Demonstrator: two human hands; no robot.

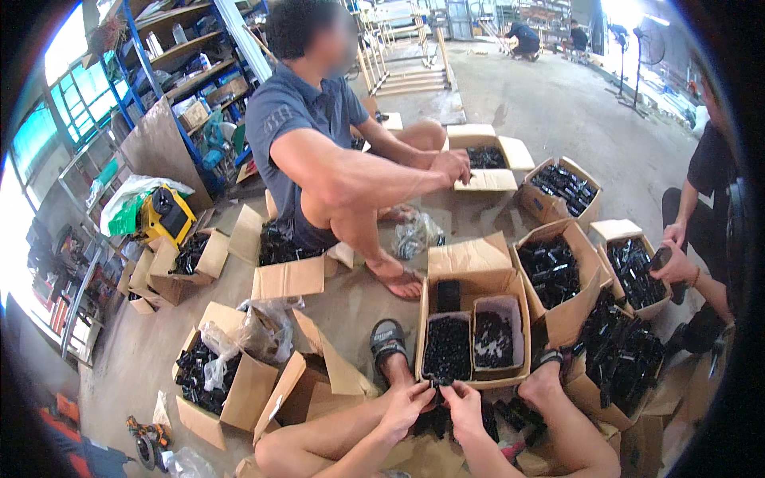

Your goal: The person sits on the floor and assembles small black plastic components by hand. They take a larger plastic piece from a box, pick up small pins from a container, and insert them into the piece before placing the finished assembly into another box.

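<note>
My left hand [408, 402] and my right hand [464, 405] meet at the near edge of an open cardboard box [476, 279]. Their fingertips are pinched around a small black part [436, 384], too small to make out in detail. Inside the box, just beyond my fingers, one container [448, 350] is full of tiny black pieces. Beside it a pale-lined container [496, 341] holds fewer of them, with its light bottom showing. Longer black parts [518, 416] lie between my legs, below my hands and partly hidden by them.
More cardboard boxes of black parts stand at right [610, 358] and left [209, 370]. A person in a grey shirt [319, 151] sits ahead, handling something over another box [486, 179]. At far right, another person's hands [676, 259] hold a dark part. A cordless tool [147, 438] lies lower left.
</note>
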